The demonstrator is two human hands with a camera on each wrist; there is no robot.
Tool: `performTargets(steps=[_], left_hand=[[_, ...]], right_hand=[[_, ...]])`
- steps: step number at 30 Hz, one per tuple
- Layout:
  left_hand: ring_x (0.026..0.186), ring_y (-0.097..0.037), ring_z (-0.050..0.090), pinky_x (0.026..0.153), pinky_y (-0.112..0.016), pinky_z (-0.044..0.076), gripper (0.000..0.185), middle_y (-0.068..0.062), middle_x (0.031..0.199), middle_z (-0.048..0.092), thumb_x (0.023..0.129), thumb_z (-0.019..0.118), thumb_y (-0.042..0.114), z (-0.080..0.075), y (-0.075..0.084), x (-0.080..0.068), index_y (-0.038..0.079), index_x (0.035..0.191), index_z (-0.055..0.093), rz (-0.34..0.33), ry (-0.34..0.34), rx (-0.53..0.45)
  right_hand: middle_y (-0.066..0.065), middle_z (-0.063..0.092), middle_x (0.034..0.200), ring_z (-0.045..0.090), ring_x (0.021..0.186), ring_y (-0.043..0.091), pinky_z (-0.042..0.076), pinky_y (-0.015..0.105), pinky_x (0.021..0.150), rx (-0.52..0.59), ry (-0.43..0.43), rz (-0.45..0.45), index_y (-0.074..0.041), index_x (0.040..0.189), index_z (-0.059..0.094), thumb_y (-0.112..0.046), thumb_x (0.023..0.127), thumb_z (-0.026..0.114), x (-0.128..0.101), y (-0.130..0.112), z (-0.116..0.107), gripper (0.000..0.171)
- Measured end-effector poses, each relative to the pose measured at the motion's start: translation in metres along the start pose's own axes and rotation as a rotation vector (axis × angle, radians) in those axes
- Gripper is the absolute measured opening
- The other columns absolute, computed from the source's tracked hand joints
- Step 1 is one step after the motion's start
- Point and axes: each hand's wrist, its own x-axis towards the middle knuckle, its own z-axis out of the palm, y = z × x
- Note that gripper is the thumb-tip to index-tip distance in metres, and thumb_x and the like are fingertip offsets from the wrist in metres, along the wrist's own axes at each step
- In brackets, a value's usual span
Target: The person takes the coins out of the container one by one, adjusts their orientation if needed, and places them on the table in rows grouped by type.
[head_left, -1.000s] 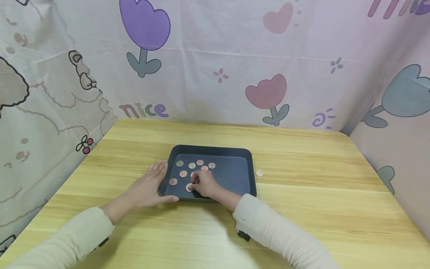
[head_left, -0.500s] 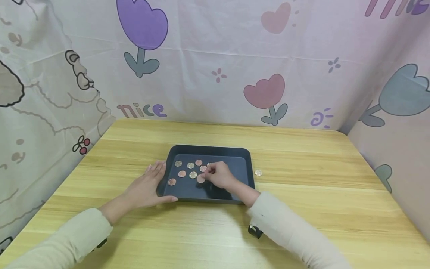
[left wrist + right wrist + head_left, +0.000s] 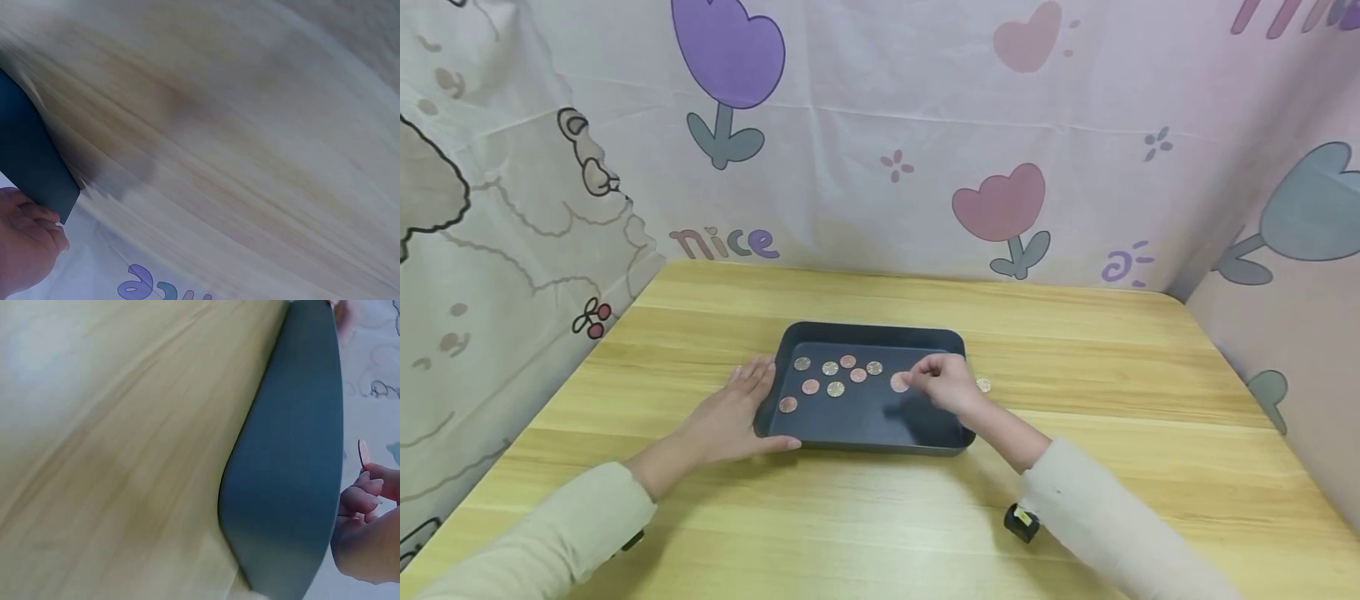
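The fingers of the right hand [image 3: 946, 382] pinch a coppery coin [image 3: 898, 382] above the dark tray's [image 3: 880, 335] right half; the left hand [image 3: 724, 418] rests straight fingers against its left side. Likely light, stiff and slippery, the coin suits an edge grip.

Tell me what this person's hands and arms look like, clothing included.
The left hand and right hand are ungloved. Plain cream long sleeves cover the forearms. A small black device with a yellow mark shows below the right cuff; a dark bit of something peeks from under the left.
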Motion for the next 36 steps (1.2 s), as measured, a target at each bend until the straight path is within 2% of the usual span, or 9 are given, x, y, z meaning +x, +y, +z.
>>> performTargets(steps=[6, 10, 15, 19, 27, 36], left_hand=[[0.140, -0.042, 0.018, 0.115, -0.049, 0.020, 0.115, -0.027, 0.149, 0.023, 0.070, 0.058, 0.073, 0.000, 0.001, -0.001, -0.012, 0.140, 0.027, 0.006, 0.015, 0.001], [0.140, -0.042, 0.019, 0.115, -0.049, 0.021, 0.115, -0.027, 0.149, 0.023, 0.069, 0.058, 0.073, 0.000, 0.001, -0.002, -0.012, 0.140, 0.027, 0.000, 0.016, -0.001], [0.140, -0.042, 0.019, 0.115, -0.050, 0.021, 0.115, -0.027, 0.150, 0.023, 0.069, 0.058, 0.073, 0.000, 0.001, -0.003, -0.011, 0.141, 0.026, -0.008, 0.011, -0.003], [0.139, -0.042, 0.020, 0.115, -0.050, 0.022, 0.115, -0.027, 0.149, 0.023, 0.069, 0.059, 0.073, 0.000, 0.001, -0.004, -0.012, 0.140, 0.027, -0.004, 0.014, -0.010], [0.139, -0.042, 0.020, 0.114, -0.049, 0.022, 0.115, -0.027, 0.149, 0.024, 0.069, 0.059, 0.073, 0.001, 0.001, -0.004, -0.012, 0.140, 0.027, 0.007, 0.022, -0.008], [0.139, -0.042, 0.020, 0.115, -0.049, 0.021, 0.115, -0.027, 0.149, 0.024, 0.069, 0.059, 0.073, 0.000, 0.001, -0.003, -0.012, 0.140, 0.027, 0.004, 0.021, -0.007]], right_hand=[[-0.006, 0.046, 0.056, 0.035, 0.046, 0.005, 0.027, 0.016, 0.043, 0.161, 0.065, 0.068, 0.000, 0.084, 0.061, -0.013, 0.087, 0.063, -0.012, 0.008, -0.030, 0.013], [-0.008, 0.046, 0.056, 0.036, 0.046, 0.004, 0.027, 0.014, 0.042, 0.205, 0.113, 0.093, -0.005, 0.081, 0.060, -0.014, 0.088, 0.062, -0.019, 0.019, -0.052, 0.011], [-0.009, 0.047, 0.057, 0.037, 0.047, 0.002, 0.029, 0.014, 0.042, 0.154, 0.129, 0.119, -0.004, 0.084, 0.060, -0.015, 0.089, 0.060, -0.025, 0.041, -0.074, 0.012], [-0.008, 0.048, 0.057, 0.037, 0.046, 0.002, 0.029, 0.013, 0.041, 0.101, 0.118, 0.149, -0.002, 0.084, 0.061, -0.014, 0.089, 0.059, -0.029, 0.057, -0.084, 0.013], [-0.005, 0.049, 0.054, 0.036, 0.041, 0.002, 0.030, 0.013, 0.038, 0.013, 0.081, 0.182, 0.003, 0.079, 0.061, -0.010, 0.087, 0.060, -0.034, 0.074, -0.084, 0.015], [-0.005, 0.049, 0.053, 0.032, 0.038, 0.003, 0.027, 0.014, 0.036, -0.104, 0.058, 0.183, 0.003, 0.079, 0.062, -0.010, 0.084, 0.063, -0.034, 0.076, -0.082, 0.013]])
